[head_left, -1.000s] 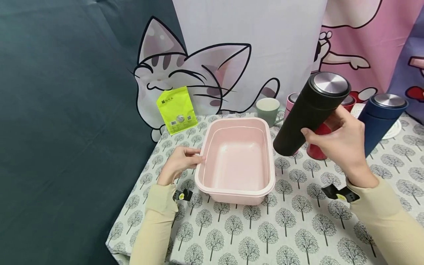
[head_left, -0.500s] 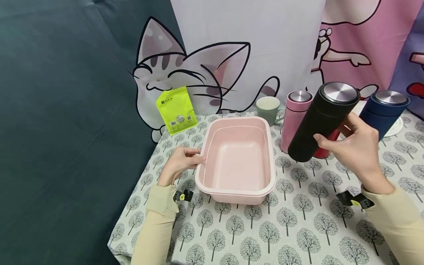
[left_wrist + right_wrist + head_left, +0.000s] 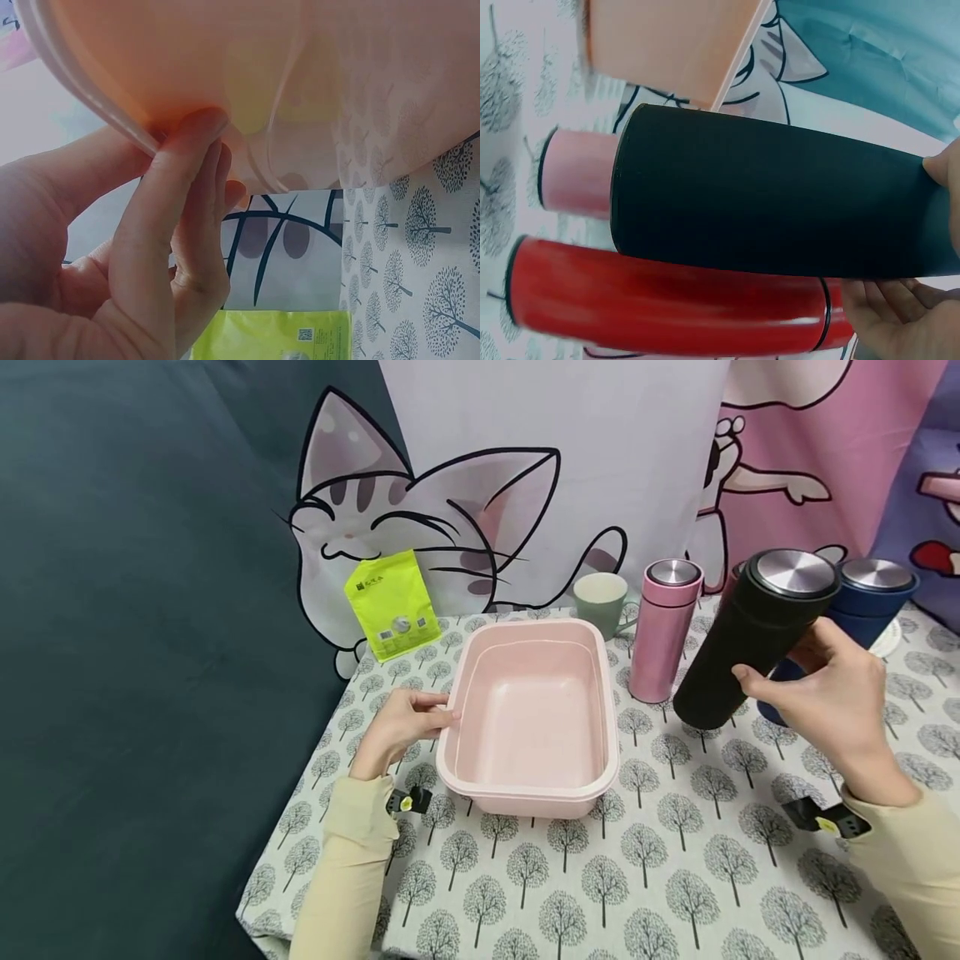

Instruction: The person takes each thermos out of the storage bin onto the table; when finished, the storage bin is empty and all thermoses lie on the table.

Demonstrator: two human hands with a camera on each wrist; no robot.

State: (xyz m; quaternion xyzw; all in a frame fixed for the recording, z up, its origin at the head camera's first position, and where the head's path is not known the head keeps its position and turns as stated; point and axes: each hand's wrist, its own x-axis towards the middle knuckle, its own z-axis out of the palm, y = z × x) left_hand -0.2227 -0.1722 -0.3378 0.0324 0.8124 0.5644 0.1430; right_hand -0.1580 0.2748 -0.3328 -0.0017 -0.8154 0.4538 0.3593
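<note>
A pink plastic basin point(image 3: 536, 793) stands on the table, and my left hand point(image 3: 405, 727) pinches its left rim. The left wrist view shows the thumb on one side of the basin wall point(image 3: 300, 90) and the fingers on the other. My right hand point(image 3: 836, 706) grips a black thermos bottle point(image 3: 742, 652) with a silver lid, tilted, to the right of the basin. Beside it stands a pink thermos point(image 3: 663, 635). A red thermos point(image 3: 667, 300) shows in the right wrist view, mostly hidden behind the black one in the head view. Behind my right hand is a blue thermos point(image 3: 873, 602).
At the back stand a pale green mug point(image 3: 600, 602) and a lime-green pouch point(image 3: 393, 610). A tree-patterned cloth point(image 3: 562, 893) covers the table, whose left edge slopes down the frame. Printed curtains point(image 3: 600, 443) hang behind. A white round item partly shows behind the blue thermos.
My right hand has carried the black thermos rightward and slightly lower, uncovering the pink thermos and covering most of the red one. My left hand still pinches the basin rim.
</note>
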